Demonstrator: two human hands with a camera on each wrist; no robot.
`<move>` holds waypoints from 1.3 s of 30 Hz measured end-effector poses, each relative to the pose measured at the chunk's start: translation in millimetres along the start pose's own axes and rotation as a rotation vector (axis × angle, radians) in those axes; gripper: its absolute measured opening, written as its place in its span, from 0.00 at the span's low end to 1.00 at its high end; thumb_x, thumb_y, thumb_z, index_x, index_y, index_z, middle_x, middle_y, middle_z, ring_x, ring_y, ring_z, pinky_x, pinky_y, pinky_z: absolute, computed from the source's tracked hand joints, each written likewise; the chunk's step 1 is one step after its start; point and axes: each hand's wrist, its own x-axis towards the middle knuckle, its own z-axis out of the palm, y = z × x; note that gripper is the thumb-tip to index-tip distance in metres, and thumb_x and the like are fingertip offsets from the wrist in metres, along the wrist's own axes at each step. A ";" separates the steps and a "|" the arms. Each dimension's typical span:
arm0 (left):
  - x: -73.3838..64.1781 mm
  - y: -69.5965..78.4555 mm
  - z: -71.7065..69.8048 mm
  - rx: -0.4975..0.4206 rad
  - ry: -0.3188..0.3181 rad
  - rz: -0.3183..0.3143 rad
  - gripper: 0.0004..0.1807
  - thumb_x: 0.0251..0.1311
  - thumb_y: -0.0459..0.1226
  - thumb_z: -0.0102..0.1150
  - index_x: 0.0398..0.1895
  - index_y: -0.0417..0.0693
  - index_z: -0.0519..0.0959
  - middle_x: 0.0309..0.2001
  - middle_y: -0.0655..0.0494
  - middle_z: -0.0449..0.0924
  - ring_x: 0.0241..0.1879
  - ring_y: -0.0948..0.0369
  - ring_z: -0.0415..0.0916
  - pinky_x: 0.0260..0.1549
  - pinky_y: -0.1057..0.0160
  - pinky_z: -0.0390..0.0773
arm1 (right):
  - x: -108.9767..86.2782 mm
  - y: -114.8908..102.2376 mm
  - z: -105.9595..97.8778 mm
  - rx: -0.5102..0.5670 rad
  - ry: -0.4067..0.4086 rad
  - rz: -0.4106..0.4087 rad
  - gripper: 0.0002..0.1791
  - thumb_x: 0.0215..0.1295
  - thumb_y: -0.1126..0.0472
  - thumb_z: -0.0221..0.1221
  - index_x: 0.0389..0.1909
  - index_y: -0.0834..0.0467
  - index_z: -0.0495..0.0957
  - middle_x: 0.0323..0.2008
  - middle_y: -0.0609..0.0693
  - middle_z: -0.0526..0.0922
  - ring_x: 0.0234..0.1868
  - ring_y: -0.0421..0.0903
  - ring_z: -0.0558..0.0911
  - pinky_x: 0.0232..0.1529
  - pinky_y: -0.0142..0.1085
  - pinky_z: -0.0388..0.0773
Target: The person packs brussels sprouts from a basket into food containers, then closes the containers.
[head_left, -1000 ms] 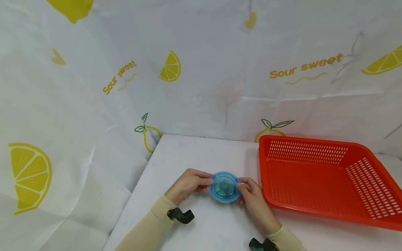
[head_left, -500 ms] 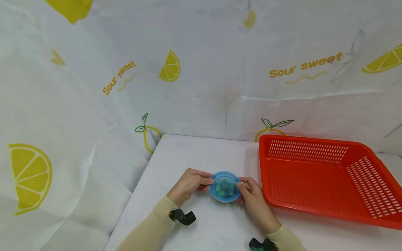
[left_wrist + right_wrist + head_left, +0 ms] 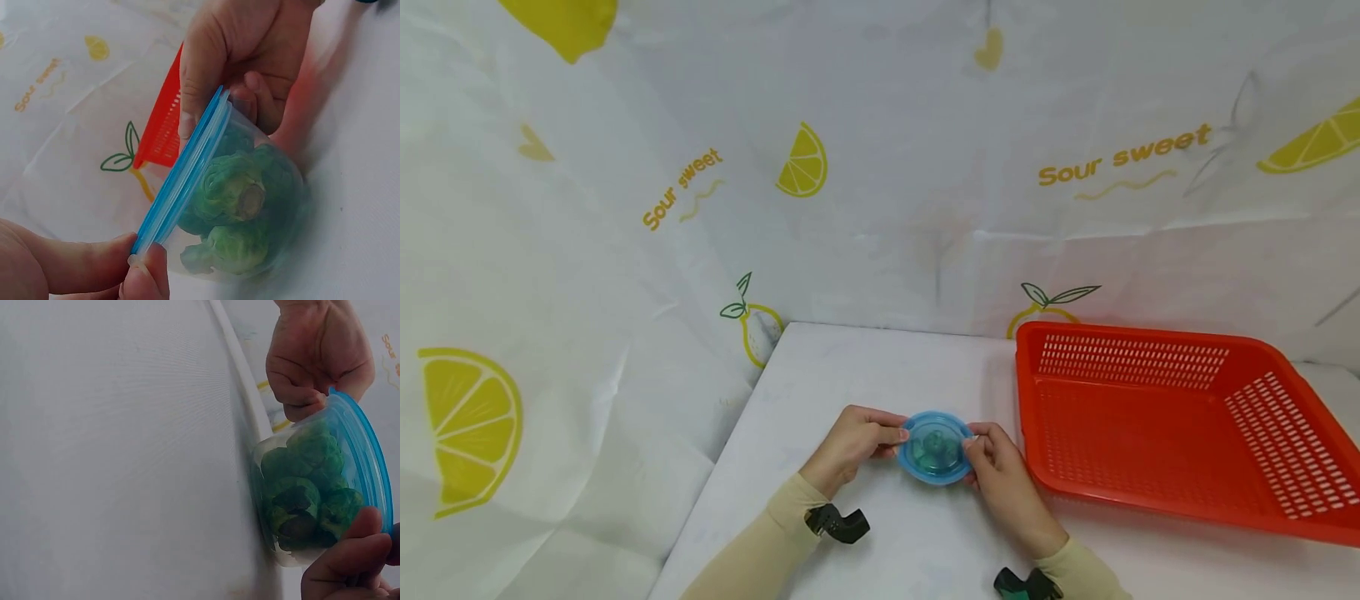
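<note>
A round clear plastic container with a blue lid stands near the middle of the white table. Through its wall several Brussels sprouts show. The left hand pinches the rim on the left side, thumb above and fingers underneath. On the opposite side the right hand pinches the rim the same way, its thumb on the lid's edge. In the left wrist view the lid lies across the whole top; whether it is fully pressed down all round cannot be told.
A red plastic basket with slotted walls stands on the table, close to the right hand. A white sheet printed with lemons hangs behind and to the left of the table.
Both hands keep their hold on the container's rim. Little differs beyond a slight shift of the head view and a small tilt of the container.
</note>
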 end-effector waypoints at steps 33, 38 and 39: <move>15.2 1.4 3.5 0.021 -0.124 -0.002 0.18 0.68 0.36 0.71 0.58 0.38 0.87 0.37 0.56 0.85 0.32 0.64 0.82 0.34 0.69 0.88 | 1.9 6.6 -12.8 -0.017 0.032 0.159 0.26 0.88 0.48 0.48 0.73 0.62 0.68 0.44 0.55 0.80 0.42 0.49 0.79 0.41 0.33 0.80; 10.6 3.8 -12.2 0.126 -0.170 0.003 0.26 0.75 0.51 0.65 0.60 0.38 0.85 0.44 0.50 0.87 0.37 0.61 0.86 0.41 0.63 0.91 | -18.8 -0.6 -24.1 -0.159 -0.029 0.228 0.28 0.86 0.46 0.51 0.72 0.62 0.71 0.41 0.54 0.81 0.42 0.48 0.81 0.44 0.36 0.84; 7.9 3.9 -18.4 0.161 -0.155 0.014 0.29 0.76 0.55 0.62 0.61 0.38 0.84 0.46 0.49 0.87 0.38 0.60 0.87 0.43 0.61 0.91 | -26.4 -3.4 -29.9 -0.212 -0.081 0.244 0.29 0.85 0.44 0.53 0.72 0.62 0.72 0.42 0.52 0.82 0.42 0.47 0.81 0.45 0.36 0.85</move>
